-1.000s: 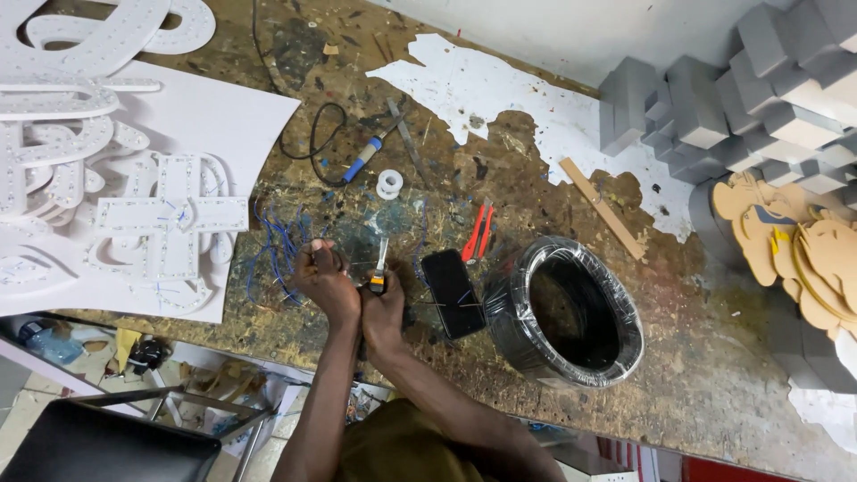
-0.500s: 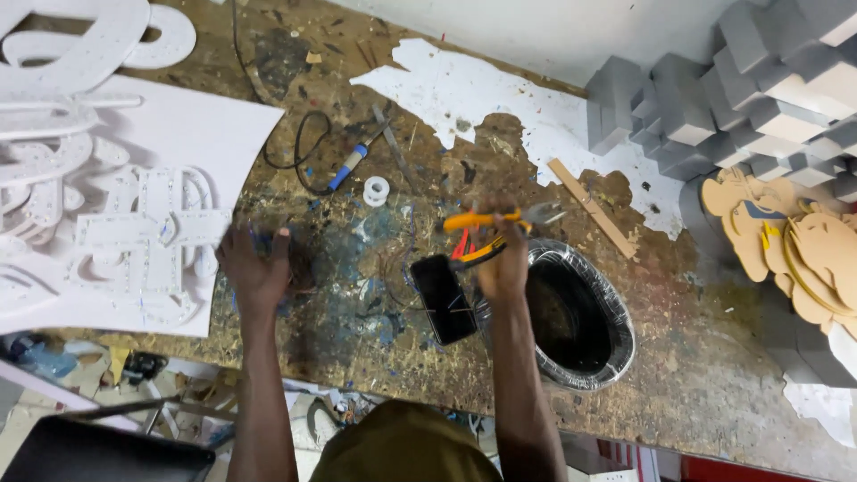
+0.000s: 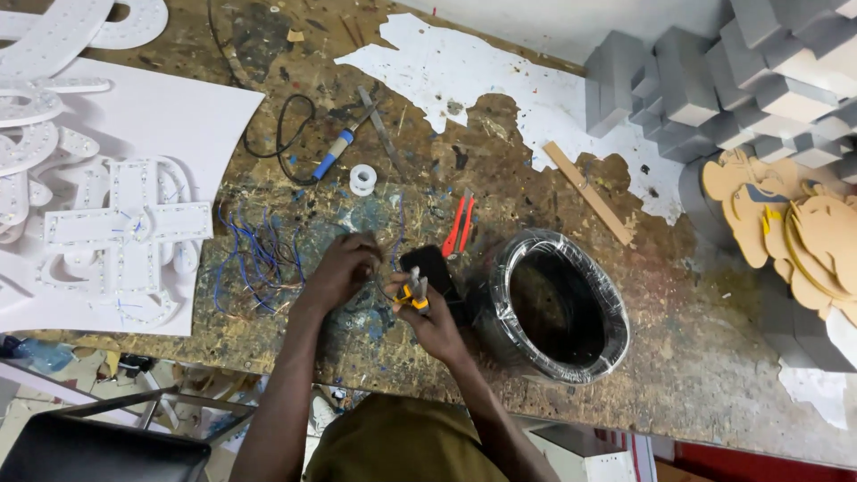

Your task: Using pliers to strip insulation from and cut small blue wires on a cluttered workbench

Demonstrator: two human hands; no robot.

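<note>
The right hand (image 3: 428, 317) is clamped on yellow-handled cutters (image 3: 412, 295) above the worktop (image 3: 696, 357), while the left hand (image 3: 344, 268) apparently pinches a thin wire (image 3: 386, 287), which could slip or nick fingers.

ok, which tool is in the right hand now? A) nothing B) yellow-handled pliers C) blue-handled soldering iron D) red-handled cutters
B: the right hand grips the yellow-handled pliers, while the red-handled cutters and the blue-handled soldering iron lie apart on the workbench.
</note>
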